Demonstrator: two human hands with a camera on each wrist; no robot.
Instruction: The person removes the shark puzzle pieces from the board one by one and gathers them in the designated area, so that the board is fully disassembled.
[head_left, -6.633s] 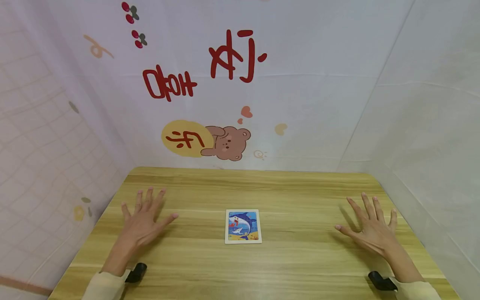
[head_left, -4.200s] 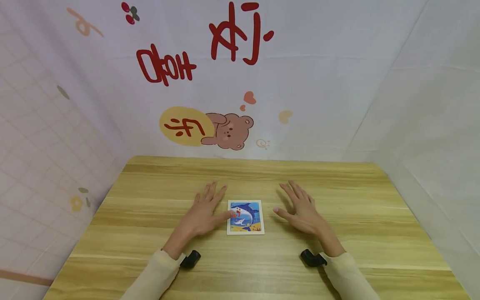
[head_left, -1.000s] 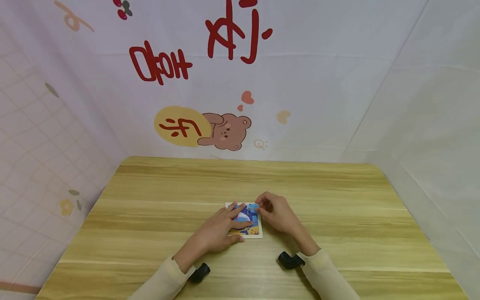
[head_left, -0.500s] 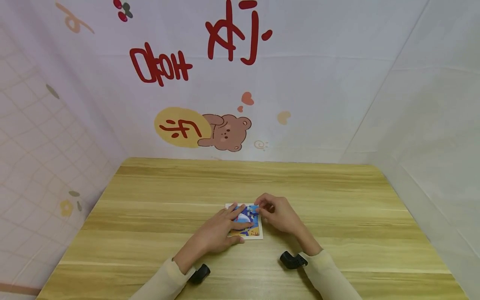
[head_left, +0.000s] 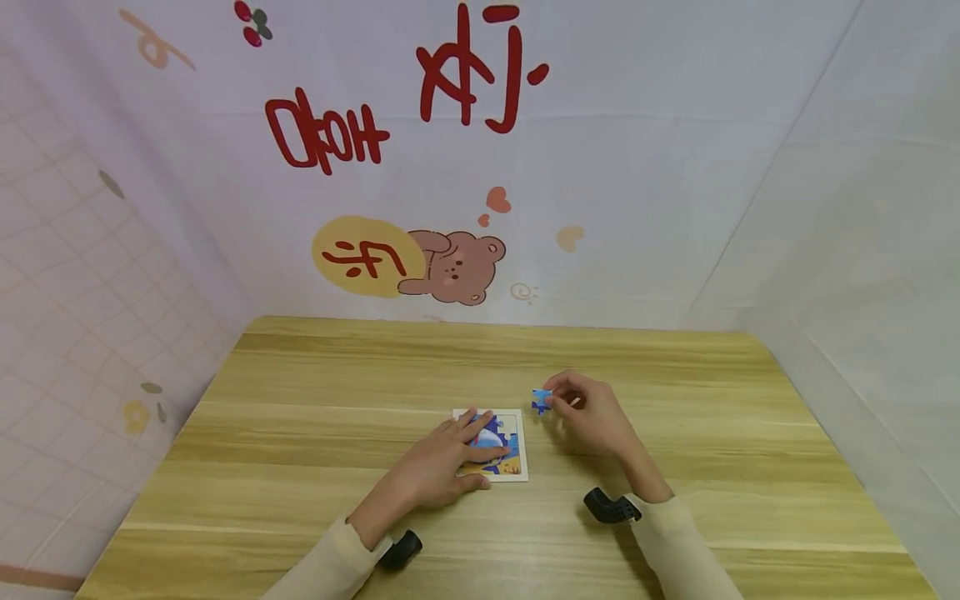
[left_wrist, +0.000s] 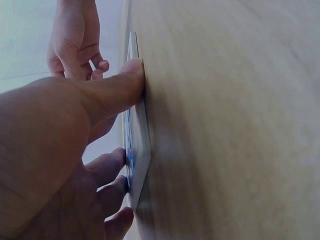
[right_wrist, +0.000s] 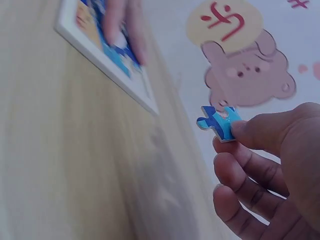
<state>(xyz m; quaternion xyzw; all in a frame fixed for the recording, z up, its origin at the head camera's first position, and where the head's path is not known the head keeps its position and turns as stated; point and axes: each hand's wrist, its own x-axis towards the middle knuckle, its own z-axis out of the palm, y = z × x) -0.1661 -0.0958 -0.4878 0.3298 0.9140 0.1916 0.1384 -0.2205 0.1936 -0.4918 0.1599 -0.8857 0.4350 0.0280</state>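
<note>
A small jigsaw puzzle in a white frame (head_left: 523, 454), printed with a blue dolphin scene, lies on the wooden table. My left hand (head_left: 431, 463) rests across its left part, fingers spread and straight over the picture, thumb at the near edge. At the puzzle's upper right corner a pale gap shows where the backing is bare. Right of that corner, my right hand (head_left: 596, 417) pinches a blue puzzle piece (right_wrist: 219, 124) between thumb and index finger. The piece is off the board, held up over the table. My left hand hides much of the picture.
The wood-grain table (head_left: 360, 358) reaches back to a white cloth wall with a printed bear (head_left: 459, 271) and red characters. Pale cloth also hangs at both sides. A black wrist device (head_left: 611, 507) sits at my right sleeve, another (head_left: 401, 550) at the left.
My right hand has lifted the puzzle piece out of the upper right corner and moved right with it, leaving a gap. My left hand stays on the puzzle, where it came earlier.
</note>
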